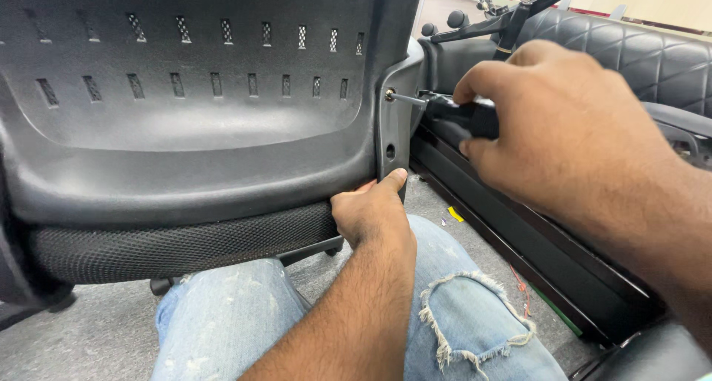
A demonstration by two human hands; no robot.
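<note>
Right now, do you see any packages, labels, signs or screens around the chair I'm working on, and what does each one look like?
None can be made out.
Nearest candidate: a small yellow scrap on the grey floor beside the chair, too small to tell if it is a label.

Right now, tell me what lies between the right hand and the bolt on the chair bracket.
In the head view, the screwdriver's thin metal shaft bridges that stretch, from the black handle in the right hand to the bolt.
</note>
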